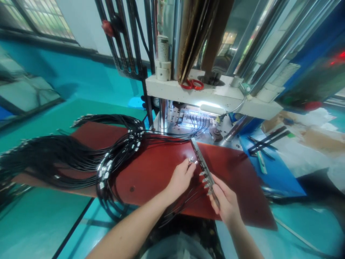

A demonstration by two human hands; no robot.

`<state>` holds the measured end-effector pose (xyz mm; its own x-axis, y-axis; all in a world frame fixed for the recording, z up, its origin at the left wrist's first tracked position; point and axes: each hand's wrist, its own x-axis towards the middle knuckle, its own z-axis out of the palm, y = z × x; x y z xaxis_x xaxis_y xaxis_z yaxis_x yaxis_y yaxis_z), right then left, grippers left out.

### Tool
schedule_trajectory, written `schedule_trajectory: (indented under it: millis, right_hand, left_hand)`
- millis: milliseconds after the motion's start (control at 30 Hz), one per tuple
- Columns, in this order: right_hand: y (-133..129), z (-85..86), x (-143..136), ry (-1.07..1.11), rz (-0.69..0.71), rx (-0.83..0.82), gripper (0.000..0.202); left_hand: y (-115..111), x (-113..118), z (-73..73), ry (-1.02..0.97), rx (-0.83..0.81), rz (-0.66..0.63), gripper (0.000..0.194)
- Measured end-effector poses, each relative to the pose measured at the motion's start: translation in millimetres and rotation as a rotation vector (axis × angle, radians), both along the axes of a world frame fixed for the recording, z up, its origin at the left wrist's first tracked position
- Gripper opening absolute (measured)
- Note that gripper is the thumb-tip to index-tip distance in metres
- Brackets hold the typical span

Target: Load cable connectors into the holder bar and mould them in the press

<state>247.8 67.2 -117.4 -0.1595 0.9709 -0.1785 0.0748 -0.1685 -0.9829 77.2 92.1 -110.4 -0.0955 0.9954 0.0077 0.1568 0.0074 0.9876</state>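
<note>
My right hand (225, 199) is closed around the lower part of a narrow metal bar (202, 163), which tilts up and to the left. Several small metal connectors stick out from the bar's left side, with thin black cables hanging below them. Just left of the bar, my left hand (181, 179) pinches a small metal connector (192, 161) between thumb and fingers. Both hands are above a reddish-brown board (156, 169). On the board's left half lies a big bundle of black cables (67, 158) with silver connectors.
Behind the board stands a press with a white plate (180, 90), red-handled scissors (192, 84) on it and a lit metal bed (178, 120) below. Black tweezers (269, 140) and a cutter (261, 162) lie on a blue surface at right, near plastic bags (307, 151).
</note>
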Motion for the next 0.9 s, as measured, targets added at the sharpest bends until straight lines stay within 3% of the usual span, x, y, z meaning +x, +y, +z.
schedule_trajectory:
  millis: [300, 467, 600, 700, 800, 900]
  right_hand:
    - [0, 5.4, 0, -0.036, 0.038, 0.007, 0.05]
    - [1, -1.5, 1, -0.125, 0.086, 0.043, 0.052]
    - [1, -5.7, -3, -0.168, 0.109, 0.103, 0.055]
    - [0, -3.1, -7, -0.117, 0.087, 0.049, 0.057]
    - [-1, 1.0, -8, 0.003, 0.013, -0.01, 0.056]
    - [-4, 3.3, -3, 0.104, -0.067, -0.023, 0.054]
  left_hand:
    - [2, -4, 18.5, -0.267, -0.244, -0.139, 0.024]
    - [4, -7, 14.3, -0.259, -0.195, -0.162, 0.024]
    - [8, -6, 1.5, -0.246, -0.141, -0.141, 0.025]
    - [10, -7, -4.1, -0.195, -0.111, -0.144, 0.03]
    - [11, -11, -0.4, -0.171, -0.079, -0.056, 0.033]
    - [12, -15, 8.8, -0.318, -0.121, 0.069, 0.035]
